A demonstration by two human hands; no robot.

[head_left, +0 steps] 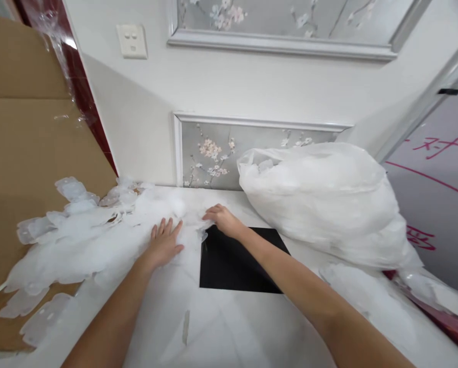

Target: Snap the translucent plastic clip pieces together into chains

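Observation:
A heap of thin, translucent white plastic pieces (98, 245) spreads over the left part of the white table. My left hand (163, 244) lies with its fingers apart on the heap's right edge. Beside it, my right hand (224, 221) pinches a translucent plastic piece at the end of the heap, largely hidden by the fingers. Below that hand, a flat black sheet (236, 268) rests on the table, partly covered by my right forearm. Another small clear piece (202, 236) touches the sheet's upper left corner.
A bulging white plastic bag (324, 199) stands at the back right against the wall. More translucent pieces (367, 296) lie in front of it. Brown cardboard (33, 153) rises on the left. A whiteboard with red writing (439, 189) borders the right side.

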